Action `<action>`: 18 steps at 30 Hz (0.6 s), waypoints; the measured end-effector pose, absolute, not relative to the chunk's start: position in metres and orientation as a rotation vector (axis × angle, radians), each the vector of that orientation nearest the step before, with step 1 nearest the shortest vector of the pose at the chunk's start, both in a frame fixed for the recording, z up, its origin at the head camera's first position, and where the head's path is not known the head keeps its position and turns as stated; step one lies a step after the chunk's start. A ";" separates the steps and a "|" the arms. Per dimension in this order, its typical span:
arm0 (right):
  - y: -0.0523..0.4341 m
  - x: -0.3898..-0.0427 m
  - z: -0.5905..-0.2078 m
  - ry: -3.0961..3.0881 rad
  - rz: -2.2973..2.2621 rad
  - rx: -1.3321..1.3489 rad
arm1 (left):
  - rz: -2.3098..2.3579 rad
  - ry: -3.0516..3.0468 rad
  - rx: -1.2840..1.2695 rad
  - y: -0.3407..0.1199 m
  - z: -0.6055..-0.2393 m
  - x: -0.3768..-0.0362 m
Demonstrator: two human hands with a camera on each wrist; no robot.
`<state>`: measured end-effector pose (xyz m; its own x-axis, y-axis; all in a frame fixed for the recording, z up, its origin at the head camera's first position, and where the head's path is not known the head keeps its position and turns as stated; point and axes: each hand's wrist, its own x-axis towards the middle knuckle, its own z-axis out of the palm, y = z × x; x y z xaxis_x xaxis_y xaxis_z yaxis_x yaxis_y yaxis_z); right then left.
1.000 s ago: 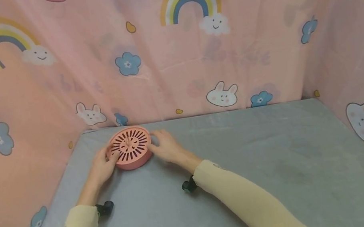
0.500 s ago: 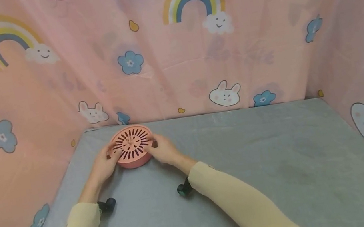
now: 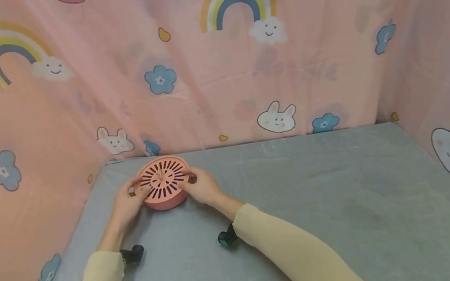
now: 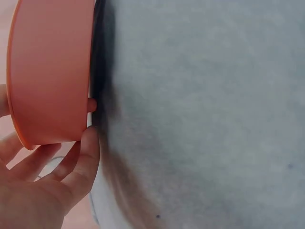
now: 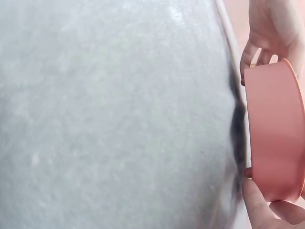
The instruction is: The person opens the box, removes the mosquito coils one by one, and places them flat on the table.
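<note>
Compared with 1 second ago, the right hand (image 3: 203, 188) has been drawn in closer over the rim of the pink slotted dish (image 3: 163, 182), and its fingertips are now laid on the right edge of the perforated top; the left hand (image 3: 126, 205) has barely shifted. From this it is judged that a firmer 2-handed hold has been taken, while the dish itself has not been moved.

The dish is set on the grey desk (image 3: 309, 206), near the far left corner, close to the pink printed curtain (image 3: 211, 62). It is pinched from both sides: the left hand's fingers are curled round its left wall, as seen in the left wrist view (image 4: 71, 167), and the right hand's fingers are curled round its right wall (image 5: 259, 200). The dish appears to rest on the surface or just above it; which cannot be told.

Through the radial slots only darkness is seen, so what is inside cannot be told.
</note>
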<state>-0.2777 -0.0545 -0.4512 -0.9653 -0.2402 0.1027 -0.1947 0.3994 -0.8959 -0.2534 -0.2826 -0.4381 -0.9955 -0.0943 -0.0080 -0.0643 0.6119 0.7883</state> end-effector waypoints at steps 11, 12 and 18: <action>-0.037 -0.273 -0.437 2.548 -1.697 -0.377 | -1.429 -2.760 0.124 -0.269 -0.427 -0.245; -0.034 -0.272 -0.436 2.546 -1.702 -0.374 | -1.436 -2.759 0.127 -0.267 -0.426 -0.245; -0.022 -0.268 -0.434 2.538 -1.743 -0.338 | -1.448 -2.734 0.102 -0.255 -0.423 -0.245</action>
